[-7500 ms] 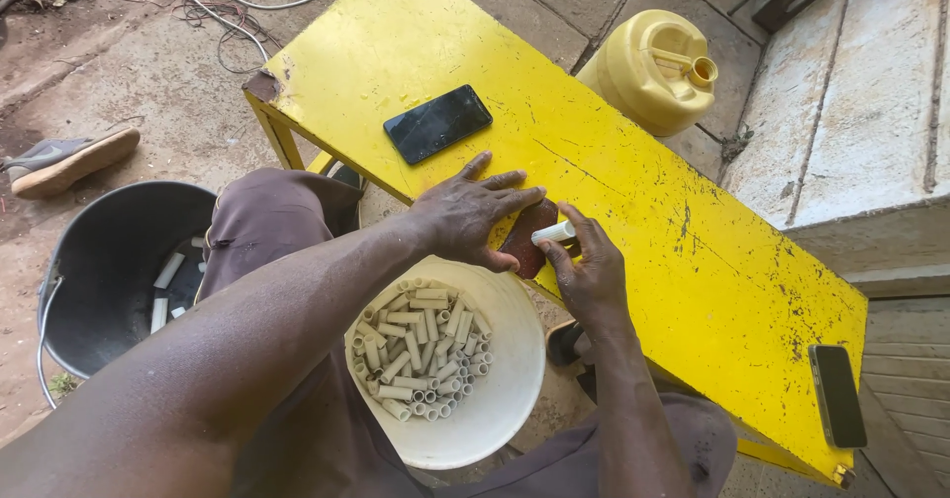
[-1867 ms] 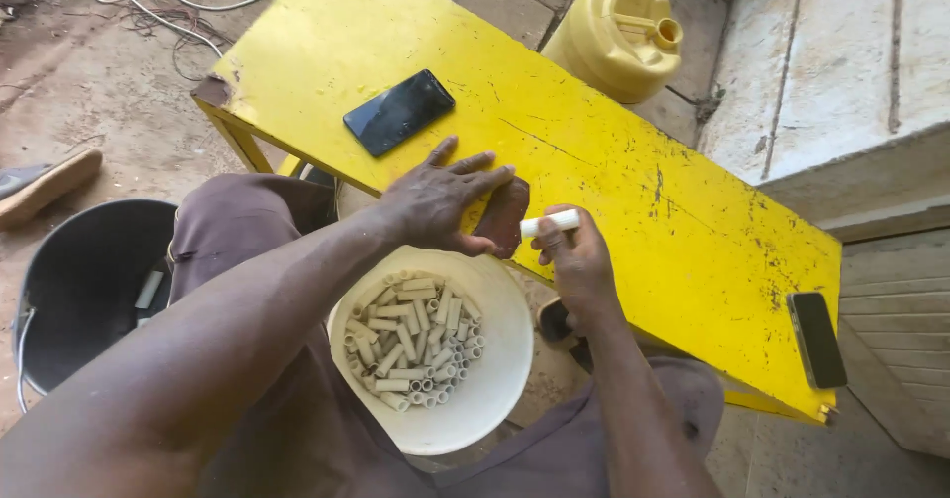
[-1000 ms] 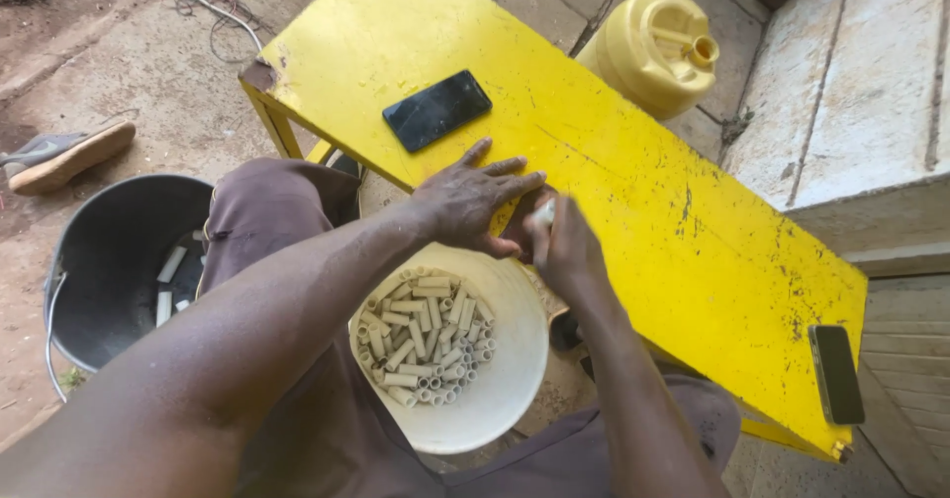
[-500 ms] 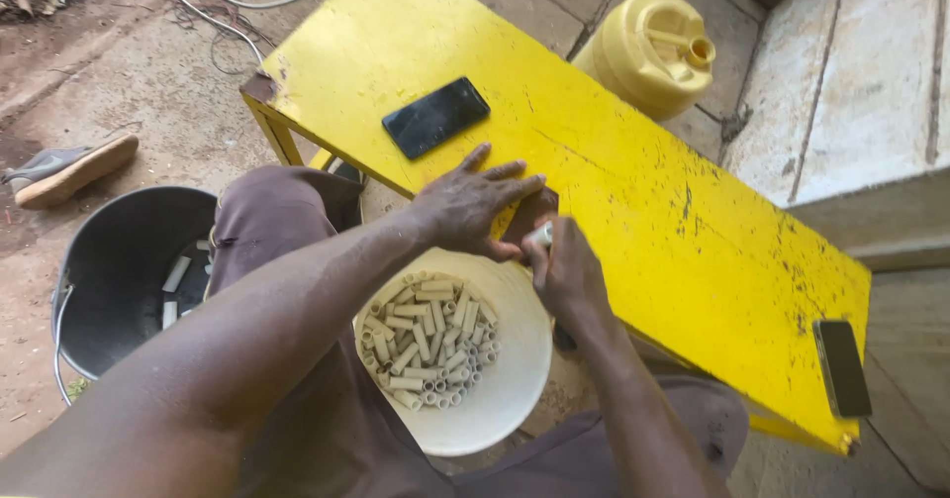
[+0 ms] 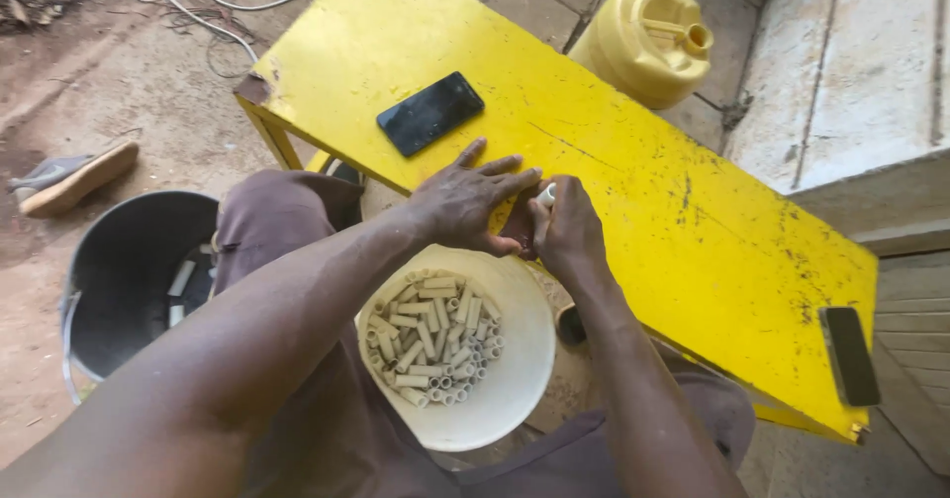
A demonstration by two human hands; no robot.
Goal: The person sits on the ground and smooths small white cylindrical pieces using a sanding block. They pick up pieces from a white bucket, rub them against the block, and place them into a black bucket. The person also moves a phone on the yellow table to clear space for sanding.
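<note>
My left hand [image 5: 465,201] lies palm down with fingers spread on the near edge of the yellow bench [image 5: 614,132]. Right beside it, my right hand [image 5: 566,231] is closed around a short white tube [image 5: 546,195], whose tip sticks up above the fingers. Below both hands, a white bowl [image 5: 524,379] rests on my lap, holding several short pale tube pieces [image 5: 432,340].
A black phone [image 5: 429,113] lies on the bench top and a second phone [image 5: 849,355] at its right end. A yellow jerrycan [image 5: 648,43] stands behind the bench. A dark bucket [image 5: 129,280] with some tubes sits at my left, a shoe [image 5: 74,174] beyond it.
My right hand, which held the white tube out to the right, has drawn in against my left hand and now stands the tube upright at the bench edge.
</note>
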